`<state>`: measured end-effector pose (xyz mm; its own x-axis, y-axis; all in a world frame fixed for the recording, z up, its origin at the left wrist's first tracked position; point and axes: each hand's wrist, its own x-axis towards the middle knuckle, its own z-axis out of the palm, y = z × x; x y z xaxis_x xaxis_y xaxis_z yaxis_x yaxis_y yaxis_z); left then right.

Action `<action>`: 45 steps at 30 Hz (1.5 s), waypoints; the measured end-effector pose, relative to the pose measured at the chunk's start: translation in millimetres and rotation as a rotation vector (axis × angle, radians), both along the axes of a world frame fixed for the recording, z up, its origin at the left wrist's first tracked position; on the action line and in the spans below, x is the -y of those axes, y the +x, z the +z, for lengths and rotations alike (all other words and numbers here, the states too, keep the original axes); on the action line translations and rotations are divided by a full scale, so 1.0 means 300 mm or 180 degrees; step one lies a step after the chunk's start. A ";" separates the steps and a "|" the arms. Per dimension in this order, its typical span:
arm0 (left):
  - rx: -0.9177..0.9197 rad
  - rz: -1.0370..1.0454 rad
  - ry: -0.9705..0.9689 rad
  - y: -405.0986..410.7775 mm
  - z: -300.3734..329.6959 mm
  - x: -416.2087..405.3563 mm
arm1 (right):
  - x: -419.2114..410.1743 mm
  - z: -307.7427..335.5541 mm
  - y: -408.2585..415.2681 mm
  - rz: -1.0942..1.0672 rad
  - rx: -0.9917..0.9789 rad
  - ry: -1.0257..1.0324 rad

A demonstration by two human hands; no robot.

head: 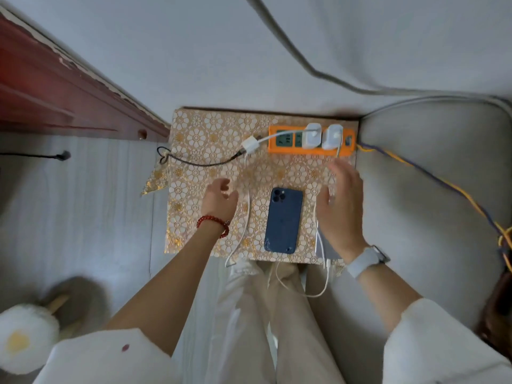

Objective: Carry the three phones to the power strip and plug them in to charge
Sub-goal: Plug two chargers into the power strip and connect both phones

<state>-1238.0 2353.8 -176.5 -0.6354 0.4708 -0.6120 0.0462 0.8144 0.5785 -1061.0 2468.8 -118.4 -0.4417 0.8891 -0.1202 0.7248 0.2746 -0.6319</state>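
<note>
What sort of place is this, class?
Probably a room at home: a small table under a flowered cloth, a grey cushioned seat beside it, and a fluffy slipper on the floor.

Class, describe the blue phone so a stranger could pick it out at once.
Find the small table with the gold floral cloth. The blue phone lies face down at its near edge, between the two hands. Unlike the white cables beside it, it is dark blue, with a camera cluster at its top corner.

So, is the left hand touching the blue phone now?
Apart. The head view shows the left hand over the patterned cloth, with a strip of cloth and a white cable plainly between it and the blue phone.
</note>
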 end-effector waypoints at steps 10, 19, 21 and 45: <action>-0.0281 -0.1455 -0.1008 0.223 -0.062 0.324 | 0.353 -0.089 0.146 0.0272 0.0462 -0.1440; -0.0120 -0.1637 -0.0761 0.158 0.009 0.221 | 0.424 -0.091 0.157 0.0240 0.0612 -0.2296; -0.0133 -0.1864 -0.1156 0.192 -0.011 0.239 | 0.433 -0.098 0.157 0.0222 0.0604 -0.2304; 0.2495 0.1461 0.1437 0.061 0.311 0.223 | 0.361 0.111 0.119 0.0253 -0.0192 -0.2539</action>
